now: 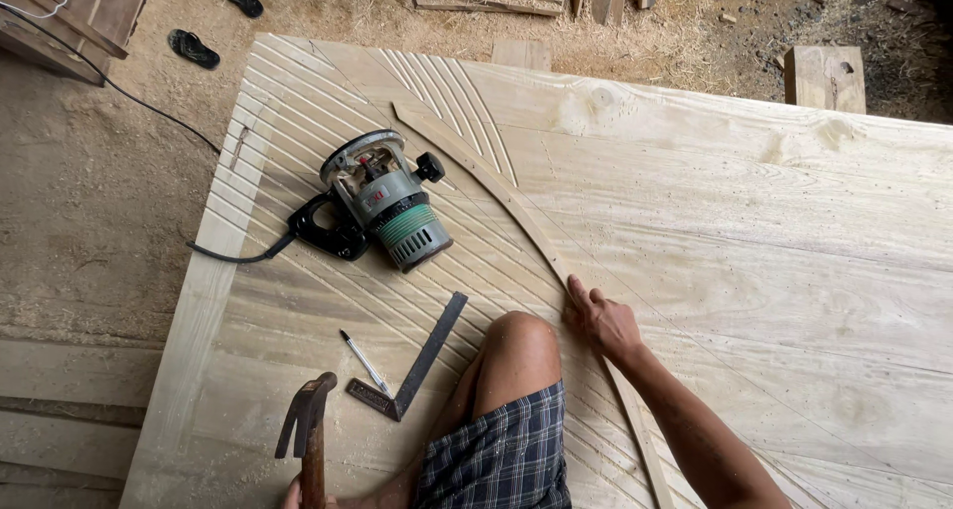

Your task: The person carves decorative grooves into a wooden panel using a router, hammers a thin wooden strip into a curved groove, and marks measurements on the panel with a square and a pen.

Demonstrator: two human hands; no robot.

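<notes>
While right hand (601,320) presses curved strip (516,211) flat | left hand (294,491), barely visible, apparently grips hammer (308,425)

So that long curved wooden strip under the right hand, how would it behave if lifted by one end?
The curved wooden strip looks long and thin, so it would probably flex and sag. It seems light for its length. Lying flat on the grooved wooden panel, it should slide rather than roll when pushed; the right hand presses on it, perhaps to stop that.
</notes>
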